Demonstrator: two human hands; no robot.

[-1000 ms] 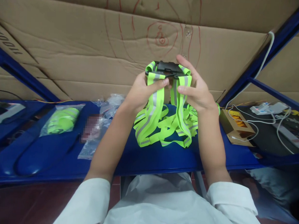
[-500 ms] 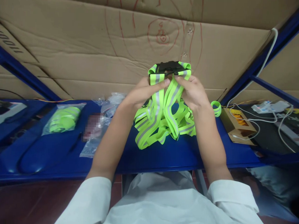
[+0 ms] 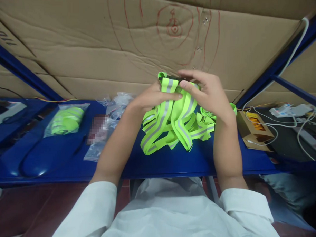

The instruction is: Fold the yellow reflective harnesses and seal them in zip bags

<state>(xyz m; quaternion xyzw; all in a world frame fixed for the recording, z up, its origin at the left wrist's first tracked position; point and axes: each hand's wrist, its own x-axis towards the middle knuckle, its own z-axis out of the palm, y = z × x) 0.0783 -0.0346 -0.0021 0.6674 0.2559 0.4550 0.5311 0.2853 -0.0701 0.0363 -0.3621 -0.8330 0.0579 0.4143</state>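
Note:
Neon yellow-green reflective straps (image 3: pixel 160 122) with a grey stripe hang in long loops from my hands down to the blue table. My left hand (image 3: pixel 151 95) is closed on the strap, its thumb lying across the front of the band. At the top, a black buckle (image 3: pixel 172 78) joins the straps and is partly covered. My right hand (image 3: pixel 207 91) curves over the buckle's right end, thumb in front and fingers behind, closed on the straps there. Its fingertips are partly hidden. The lower loops rest in a loose heap between my forearms.
On the left of the blue table (image 3: pixel 135 166) lies a clear bag of green straps (image 3: pixel 67 120). Crumpled plastic bags (image 3: pixel 119 105) are beside my left forearm. To the right stand a small cardboard box (image 3: pixel 254 130) with orange items and white cables (image 3: pixel 282 124). Cardboard (image 3: pixel 97 61) backs the table.
My right hand has risen and turned over the buckle's right end, covering it. The left hand keeps its hold on the strap. The view has tilted down slightly.

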